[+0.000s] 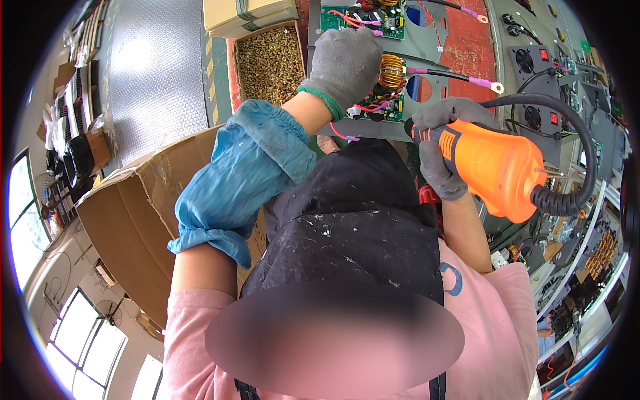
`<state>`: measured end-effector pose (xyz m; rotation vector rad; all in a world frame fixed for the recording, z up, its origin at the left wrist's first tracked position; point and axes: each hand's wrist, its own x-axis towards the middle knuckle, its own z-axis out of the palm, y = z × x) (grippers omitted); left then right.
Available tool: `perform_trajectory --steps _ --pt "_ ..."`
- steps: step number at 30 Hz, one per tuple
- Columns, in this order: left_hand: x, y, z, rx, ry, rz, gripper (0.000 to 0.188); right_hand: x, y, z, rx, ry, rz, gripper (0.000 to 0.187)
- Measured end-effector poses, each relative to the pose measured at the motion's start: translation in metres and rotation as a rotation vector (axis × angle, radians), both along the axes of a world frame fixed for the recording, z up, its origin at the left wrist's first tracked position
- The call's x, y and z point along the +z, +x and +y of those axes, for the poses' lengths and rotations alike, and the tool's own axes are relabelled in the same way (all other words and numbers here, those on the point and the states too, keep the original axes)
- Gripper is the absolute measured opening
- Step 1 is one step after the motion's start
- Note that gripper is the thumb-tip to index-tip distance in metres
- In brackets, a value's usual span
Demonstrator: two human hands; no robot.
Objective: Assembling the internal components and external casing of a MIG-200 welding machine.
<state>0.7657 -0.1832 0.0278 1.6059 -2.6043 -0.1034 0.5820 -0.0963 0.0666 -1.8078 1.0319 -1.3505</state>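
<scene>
My left hand (343, 67), in a grey knit glove with a green cuff, is over a green circuit board (390, 105) next to a copper-wound coil (392, 71). Its fingers curl downward, and whatever they pinch is hidden beneath them. My gloved right hand (443, 143) is wrapped round an orange corded electric screwdriver (497, 167). The black nose of that tool points left, close to the board's right side. A grey metal plate (433, 90) lies under the board, and a cable with a ring terminal (496, 87) reaches right from it.
A cardboard box of small brass-coloured parts (270, 63) sits left of the boards, with stacked cartons (247, 15) behind. Another circuit board (333, 19) lies farther away. Grey units with fans (533, 119) stand at right. A large open carton (127, 227) is at my left.
</scene>
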Motion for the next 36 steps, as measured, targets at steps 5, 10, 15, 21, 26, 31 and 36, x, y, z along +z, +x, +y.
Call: perform_trajectory --steps 5,10,15,21,26,31,36 --pt "0.029 0.022 -0.008 0.243 0.529 0.781 0.024 0.017 -0.009 -0.017 0.077 0.114 -0.224 0.047" --pt "0.040 0.043 0.013 0.580 1.099 1.738 0.028 0.034 -0.010 -0.029 0.145 0.038 -0.186 0.063" --pt "0.033 0.034 0.027 0.630 1.207 1.762 0.027 0.061 -0.016 -0.035 0.153 0.093 -0.447 0.060" --pt "0.032 0.017 0.031 0.654 1.292 1.768 0.029 0.090 -0.035 -0.039 0.173 0.002 -0.589 0.058" --pt "0.030 0.012 0.029 0.646 1.328 1.749 0.032 0.087 -0.027 -0.039 0.011 -0.103 -0.677 0.054" --pt "0.034 0.008 0.028 0.656 1.327 1.752 0.034 0.089 -0.022 -0.044 0.093 -0.111 -0.622 0.059" --pt "0.039 0.003 0.026 0.677 1.341 1.746 0.035 0.085 -0.025 -0.050 0.151 -0.129 -0.622 0.065"
